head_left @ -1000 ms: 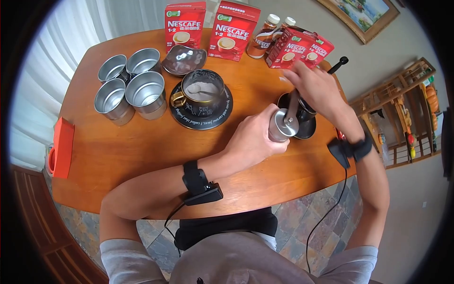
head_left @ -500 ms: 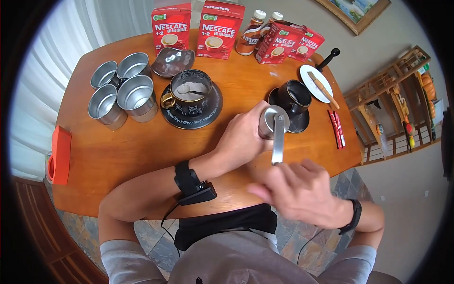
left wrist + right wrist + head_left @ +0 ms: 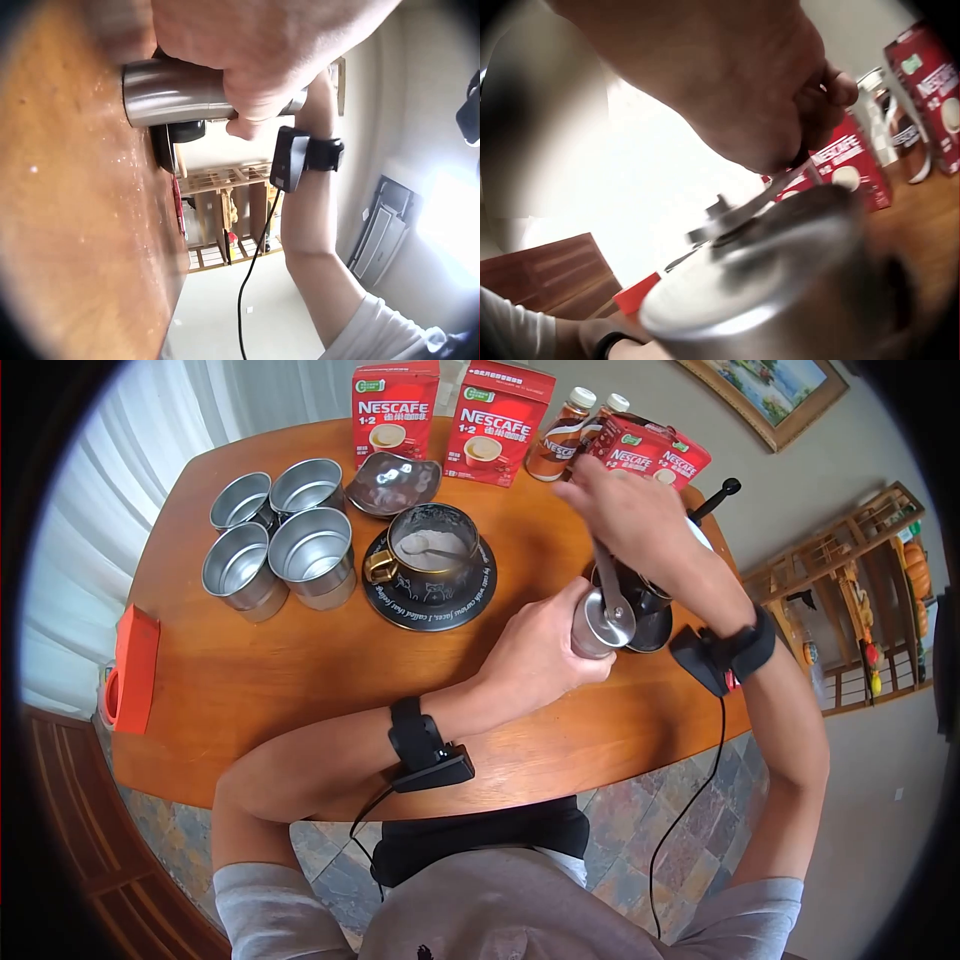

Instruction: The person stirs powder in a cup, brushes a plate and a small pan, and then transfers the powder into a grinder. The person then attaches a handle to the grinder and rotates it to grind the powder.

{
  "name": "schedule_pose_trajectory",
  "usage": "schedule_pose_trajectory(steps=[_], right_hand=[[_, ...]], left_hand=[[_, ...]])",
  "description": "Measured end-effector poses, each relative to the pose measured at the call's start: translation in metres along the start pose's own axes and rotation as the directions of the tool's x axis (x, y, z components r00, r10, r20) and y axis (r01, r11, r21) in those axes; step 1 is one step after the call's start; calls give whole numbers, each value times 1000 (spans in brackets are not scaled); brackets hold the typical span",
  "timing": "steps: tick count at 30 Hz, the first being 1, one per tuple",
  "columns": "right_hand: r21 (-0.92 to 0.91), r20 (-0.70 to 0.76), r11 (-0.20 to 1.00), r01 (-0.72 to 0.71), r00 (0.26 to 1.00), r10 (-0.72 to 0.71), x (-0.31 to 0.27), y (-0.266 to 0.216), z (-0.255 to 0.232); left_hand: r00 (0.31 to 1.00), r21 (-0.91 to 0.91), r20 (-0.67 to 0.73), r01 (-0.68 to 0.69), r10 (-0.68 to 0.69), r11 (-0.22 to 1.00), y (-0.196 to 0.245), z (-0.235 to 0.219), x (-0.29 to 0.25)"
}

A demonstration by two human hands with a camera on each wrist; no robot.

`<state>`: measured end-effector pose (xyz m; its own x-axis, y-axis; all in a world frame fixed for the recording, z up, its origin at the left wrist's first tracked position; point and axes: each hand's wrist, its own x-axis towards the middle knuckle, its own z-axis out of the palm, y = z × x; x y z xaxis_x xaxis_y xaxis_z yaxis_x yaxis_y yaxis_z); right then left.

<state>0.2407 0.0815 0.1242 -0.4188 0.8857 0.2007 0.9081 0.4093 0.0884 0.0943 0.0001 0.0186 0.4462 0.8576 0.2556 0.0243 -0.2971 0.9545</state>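
Observation:
A silver hand coffee grinder (image 3: 597, 632) stands upright on the table's right half. My left hand (image 3: 535, 648) grips its body, fingers wrapped round the metal cylinder (image 3: 176, 94) in the left wrist view. On top, my right hand (image 3: 640, 518) holds the far end of the crank (image 3: 757, 210), which points away from me; the fingers hide its knob. Just behind the grinder, a black saucer (image 3: 655, 635) and black cup are partly covered by the right hand. To the left, a black cat-patterned cup (image 3: 430, 585) holds pale powder and a spoon, on a black lettered saucer (image 3: 425, 618).
Several metal cups (image 3: 310, 555) cluster at the left. A dark wavy dish (image 3: 393, 485), red Nescafe boxes (image 3: 495, 435) and brown-labelled bottles (image 3: 555, 445) line the back. An orange-red object (image 3: 135, 670) stands at the left edge. Cables (image 3: 700, 790) trail from both wrists.
My right hand has swung the crank round, from the far side to the near side and back to the far side. The left hand keeps its grip on the grinder; the head view has shifted slightly.

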Motion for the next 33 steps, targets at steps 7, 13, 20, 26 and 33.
schedule_pose_trajectory(steps=[7,13,20,26,33], right_hand=[[-12,-112,978,-208,972,205,-126,35,-6],[-53,-168,987,-153,975,143,-196,-29,-22],[-74,-173,940,333,924,-341,-154,-104,-29],[-26,-119,931,364,924,-364,-58,-123,-14],[-109,-87,981,159,982,-169,13,-29,6]], left_hand=[[1000,-2,8,-1,1,1000,1,1,0],[1000,-4,-1,4,-4,1000,-1,2,0],[997,-93,80,1,6,996,-2,-3,-3],[989,-242,128,-36,68,970,-18,-3,-3],[1000,28,-11,-14,14,1000,-4,4,0]])
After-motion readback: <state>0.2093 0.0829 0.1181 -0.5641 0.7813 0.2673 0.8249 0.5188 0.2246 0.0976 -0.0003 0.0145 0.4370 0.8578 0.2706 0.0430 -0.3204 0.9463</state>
